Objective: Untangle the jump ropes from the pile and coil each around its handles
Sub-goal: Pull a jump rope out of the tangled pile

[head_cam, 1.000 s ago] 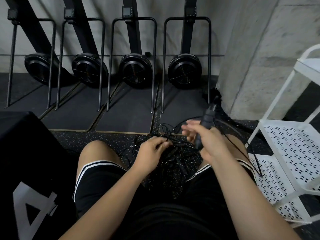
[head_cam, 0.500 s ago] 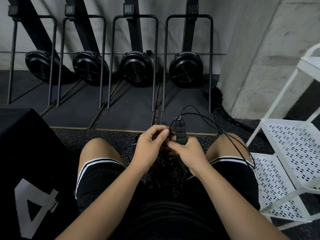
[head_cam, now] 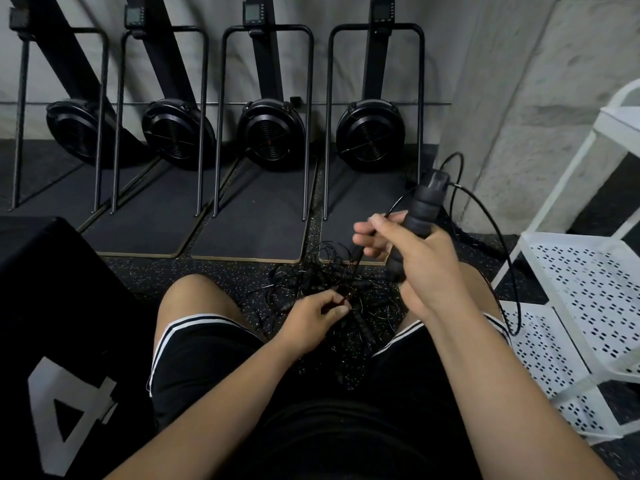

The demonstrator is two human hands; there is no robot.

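Note:
A tangled pile of black jump ropes (head_cam: 332, 292) lies on the speckled floor between my knees. My right hand (head_cam: 415, 261) grips black handles (head_cam: 420, 216) held upright above the pile. Their thin black cord (head_cam: 498, 237) arcs from the top down past my right knee. Lower down, my left hand (head_cam: 315, 317) pinches a cord at the near edge of the pile. Another strand runs taut from my right fingers down toward the left hand.
A white perforated metal cart (head_cam: 588, 289) stands close at the right. A black box with a white "4" (head_cam: 55, 358) sits at the left. Several black fan machines (head_cam: 270, 133) on mats line the back wall. A concrete pillar (head_cam: 519, 98) rises right of them.
My hands were together above the pile half a second ago. Now the right hand has lifted up and right with the handles, and the left has dropped to the pile.

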